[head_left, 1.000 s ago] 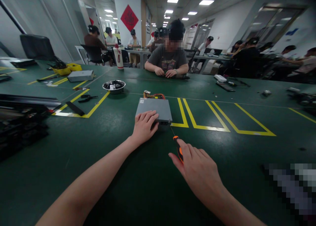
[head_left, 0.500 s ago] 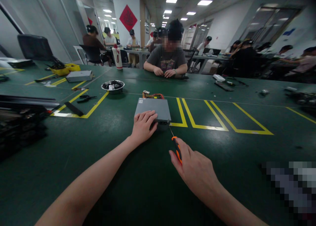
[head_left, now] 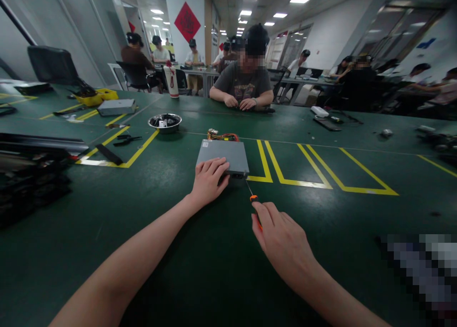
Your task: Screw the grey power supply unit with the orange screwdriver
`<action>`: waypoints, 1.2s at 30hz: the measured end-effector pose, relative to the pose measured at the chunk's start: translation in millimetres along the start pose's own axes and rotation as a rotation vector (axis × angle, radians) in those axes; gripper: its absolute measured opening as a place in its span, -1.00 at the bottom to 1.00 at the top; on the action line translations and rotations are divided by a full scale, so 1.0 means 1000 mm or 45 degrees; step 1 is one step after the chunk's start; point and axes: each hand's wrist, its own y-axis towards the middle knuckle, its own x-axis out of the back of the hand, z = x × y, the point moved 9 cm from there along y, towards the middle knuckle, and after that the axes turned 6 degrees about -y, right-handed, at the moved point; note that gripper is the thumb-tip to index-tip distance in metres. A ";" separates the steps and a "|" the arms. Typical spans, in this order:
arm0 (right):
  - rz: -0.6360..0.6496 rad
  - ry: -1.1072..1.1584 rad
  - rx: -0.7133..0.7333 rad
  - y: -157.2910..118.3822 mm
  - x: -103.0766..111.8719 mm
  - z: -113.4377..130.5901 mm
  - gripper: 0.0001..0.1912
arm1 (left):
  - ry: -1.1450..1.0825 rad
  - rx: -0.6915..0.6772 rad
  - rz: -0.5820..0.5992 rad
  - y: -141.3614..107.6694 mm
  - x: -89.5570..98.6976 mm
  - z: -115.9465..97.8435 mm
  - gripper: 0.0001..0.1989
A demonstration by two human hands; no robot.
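Observation:
A grey metal computer power supply [head_left: 233,154] lies flat on the green table, with a bundle of coloured cables [head_left: 223,135] at its far side. My left hand [head_left: 211,179] grips its near left part, fingers over the top and thumb at the front edge. In my right hand [head_left: 282,227] is a screwdriver [head_left: 253,198] with an orange and black handle, the fingers wrapped round it. Its thin shaft points at the power supply's near right corner. Whether the tip touches a screw there is too small to tell.
Beyond the power supply stands a metal bowl [head_left: 164,122] of small dark parts. Yellow tape [head_left: 303,183] marks the table to the right. Dark hardware [head_left: 32,174] is piled at left. Across the table sits a person [head_left: 243,79], near a white cup [head_left: 172,82].
My right fingers have closed further over the screwdriver handle, and the thumb has drawn in towards it. The left hand and power supply keep their place; the view has shifted slightly.

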 end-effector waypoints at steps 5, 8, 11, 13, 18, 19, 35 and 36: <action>0.048 0.011 0.066 -0.001 -0.006 0.004 -0.73 | 0.000 -0.004 0.003 0.000 0.000 0.000 -0.70; 0.016 0.057 0.057 -0.001 0.001 0.003 -0.75 | 0.000 0.000 0.003 0.000 0.000 0.000 -0.70; -0.038 0.111 0.061 -0.001 0.008 0.004 -0.77 | 0.003 -0.004 0.005 0.000 0.000 0.000 -0.70; -0.048 0.141 0.091 -0.001 0.009 0.009 -0.75 | 0.006 -0.007 0.003 0.000 0.000 0.000 -0.70; -0.110 0.152 0.143 0.001 0.007 0.018 -0.73 | -0.002 -0.007 0.002 0.000 0.000 0.000 -0.70; -0.126 0.157 0.143 0.002 0.007 0.018 -0.73 | -0.003 -0.006 0.003 0.000 0.000 -0.001 -0.70; -0.086 0.215 0.098 0.009 -0.001 0.013 -0.75 | -0.009 0.001 0.006 0.000 -0.001 0.001 -0.70; -0.088 0.228 0.091 0.010 0.000 0.012 -0.75 | -0.009 -0.001 0.008 0.000 -0.001 0.001 -0.70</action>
